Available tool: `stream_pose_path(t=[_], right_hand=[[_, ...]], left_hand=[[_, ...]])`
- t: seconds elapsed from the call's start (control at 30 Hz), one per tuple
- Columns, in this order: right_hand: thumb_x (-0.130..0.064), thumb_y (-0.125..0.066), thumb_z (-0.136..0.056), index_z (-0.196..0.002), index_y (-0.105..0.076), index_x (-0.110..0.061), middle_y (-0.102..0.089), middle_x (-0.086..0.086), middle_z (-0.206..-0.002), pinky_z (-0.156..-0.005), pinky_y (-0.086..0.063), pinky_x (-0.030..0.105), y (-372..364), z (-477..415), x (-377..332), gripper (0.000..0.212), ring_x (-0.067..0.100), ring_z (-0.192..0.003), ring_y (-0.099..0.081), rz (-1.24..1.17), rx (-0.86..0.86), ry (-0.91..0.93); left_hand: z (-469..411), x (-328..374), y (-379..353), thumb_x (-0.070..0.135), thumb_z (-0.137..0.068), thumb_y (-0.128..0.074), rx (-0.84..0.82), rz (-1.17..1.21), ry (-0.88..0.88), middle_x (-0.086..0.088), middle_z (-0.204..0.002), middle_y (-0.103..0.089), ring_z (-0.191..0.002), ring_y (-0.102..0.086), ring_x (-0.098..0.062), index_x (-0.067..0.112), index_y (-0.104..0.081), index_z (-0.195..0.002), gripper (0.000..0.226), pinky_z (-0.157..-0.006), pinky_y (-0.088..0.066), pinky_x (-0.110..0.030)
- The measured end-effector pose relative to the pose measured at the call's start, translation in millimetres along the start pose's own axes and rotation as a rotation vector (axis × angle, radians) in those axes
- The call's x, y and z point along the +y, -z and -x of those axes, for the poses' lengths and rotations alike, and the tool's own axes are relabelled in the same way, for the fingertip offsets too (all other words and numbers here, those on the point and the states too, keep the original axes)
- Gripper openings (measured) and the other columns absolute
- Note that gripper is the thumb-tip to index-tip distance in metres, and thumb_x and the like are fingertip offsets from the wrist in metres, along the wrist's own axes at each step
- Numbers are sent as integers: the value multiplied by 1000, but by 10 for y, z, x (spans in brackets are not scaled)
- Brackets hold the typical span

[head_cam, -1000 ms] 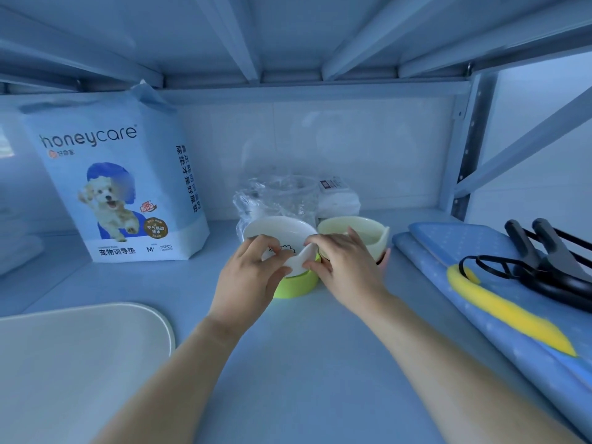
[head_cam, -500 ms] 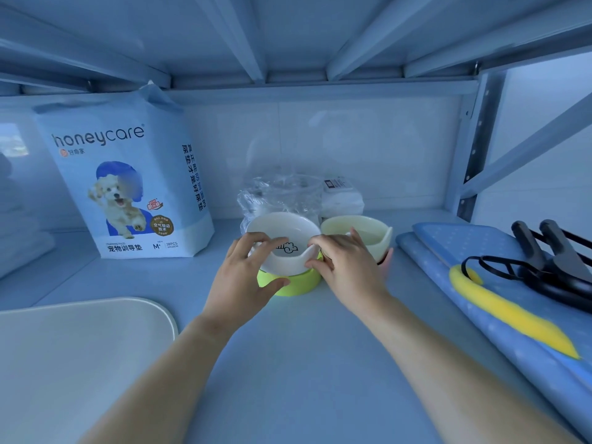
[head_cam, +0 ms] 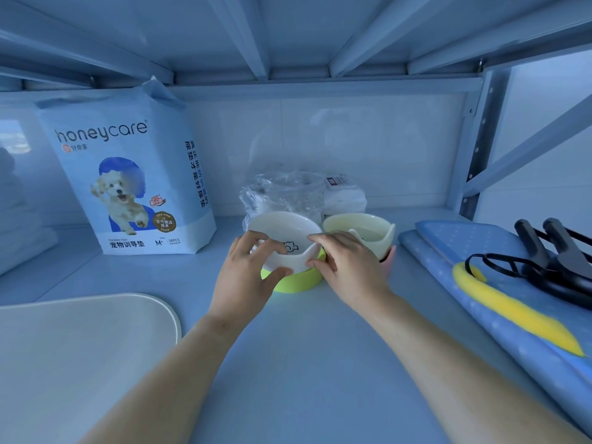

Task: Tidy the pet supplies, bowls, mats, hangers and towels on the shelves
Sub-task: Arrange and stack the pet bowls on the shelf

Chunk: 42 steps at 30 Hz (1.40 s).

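Blue metal shelf (head_cam: 304, 363), all items on it. White mat (head_cam: 80, 347) flat at front left. Honeycare pad bag (head_cam: 128, 174) upright at back left, folded towels (head_cam: 19, 225) at far left edge. Folded blue mat (head_cam: 480, 267) along right side, with black hangers (head_cam: 551, 261) and a yellow strip (head_cam: 512, 312) lying on top. Left hand (head_cam: 246, 277) and right hand (head_cam: 349, 267) both grip the white bowl (head_cam: 288, 225) at mid shelf: left fingers (head_cam: 256, 241) curled over the near rim, thumb on the outer wall; right fingers (head_cam: 323, 240) clamped on the right rim. The bowl sits tilted on a green base (head_cam: 298, 282). Cream bowl (head_cam: 358, 227) just beside it, right. Crumpled clear plastic bag (head_cam: 285, 193) behind the bowls.
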State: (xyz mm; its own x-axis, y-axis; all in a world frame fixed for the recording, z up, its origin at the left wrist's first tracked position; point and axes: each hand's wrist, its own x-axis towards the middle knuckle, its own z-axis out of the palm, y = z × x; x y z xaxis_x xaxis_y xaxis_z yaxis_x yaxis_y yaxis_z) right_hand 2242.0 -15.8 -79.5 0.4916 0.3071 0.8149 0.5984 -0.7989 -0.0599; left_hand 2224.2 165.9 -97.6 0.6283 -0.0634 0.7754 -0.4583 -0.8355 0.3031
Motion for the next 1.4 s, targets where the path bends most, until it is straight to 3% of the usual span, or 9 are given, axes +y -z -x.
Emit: stream_pose_path(t=[0.07,0.3,0.43,0.7,0.8,0.93,1.1,1.27,1.4], right_hand=[[-22,-75,-76,-111,-65,-14,-68,0,-99,-66,-36,17,-62,5,57,37,20,-100,-60,-121,-92,-5],[-16,-75,-75,-98,-65,-8,-64,-2,-90,-71,-35,20,-165,-9,64,26,19,-84,-56,-287,-79,-28],[-16,-75,-75,-87,-63,-10,-52,-13,-79,-60,-26,16,-167,-82,43,19,2,-66,-36,-333,-75,-60],[-10,-76,-73,-87,-67,-8,-66,1,-84,-61,-26,16,-84,-190,-16,17,19,-78,-56,-302,-77,6],[-12,-80,-64,-81,-70,-13,-68,-2,-80,-59,-26,-3,34,-141,-43,20,15,-81,-58,-214,-5,29],[-16,-92,-44,-70,-70,-22,-66,-11,-68,-58,-13,-16,150,-111,-92,35,7,-79,-45,-91,86,101],[-8,-90,-48,-73,-70,-17,-68,-5,-71,-73,-6,-18,135,-119,-77,32,10,-79,-45,-107,113,65],[-2,-74,-73,-91,-70,-4,-69,9,-90,-73,-33,13,68,-157,50,19,29,-86,-63,-305,-40,-13],[-1,-73,-73,-90,-69,-3,-69,10,-90,-75,-37,20,59,-167,91,18,29,-86,-64,-306,-9,7]], left_hand=[[4,4,2,17,-71,-80,7,-4,-12,1,-98,-54,-91,-52,-22,19,-68,-94,26,-72,-36,-26],[3,-2,7,18,-70,-80,38,-10,-33,0,-98,-56,-90,-53,-23,19,-68,-92,26,-70,-37,-26],[-19,-16,18,17,-70,-81,58,-10,-58,1,-99,-55,-92,-53,-23,20,-67,-92,26,-70,-38,-26],[-108,-203,178,33,-63,-84,86,80,26,22,-118,-35,-111,-38,2,38,-44,-127,75,-90,-23,2],[-117,-291,205,33,-60,-86,70,66,74,22,-117,-37,-110,-37,6,36,-41,-130,83,-88,-23,0],[-77,-321,115,36,-60,-85,0,59,138,18,-112,-43,-98,-39,4,23,-48,-119,70,-80,-27,-7],[-40,-346,60,39,-62,-83,-83,82,262,15,-92,-53,-83,-48,7,29,-51,-87,42,-72,-38,-17],[20,-348,-19,34,-68,-80,-178,92,247,17,-90,-55,-85,-50,3,26,-66,-92,29,-73,-36,-8],[31,-305,-53,33,-74,-76,-194,90,227,21,-88,-57,-83,-52,5,32,-69,-92,20,-74,-42,-13]])
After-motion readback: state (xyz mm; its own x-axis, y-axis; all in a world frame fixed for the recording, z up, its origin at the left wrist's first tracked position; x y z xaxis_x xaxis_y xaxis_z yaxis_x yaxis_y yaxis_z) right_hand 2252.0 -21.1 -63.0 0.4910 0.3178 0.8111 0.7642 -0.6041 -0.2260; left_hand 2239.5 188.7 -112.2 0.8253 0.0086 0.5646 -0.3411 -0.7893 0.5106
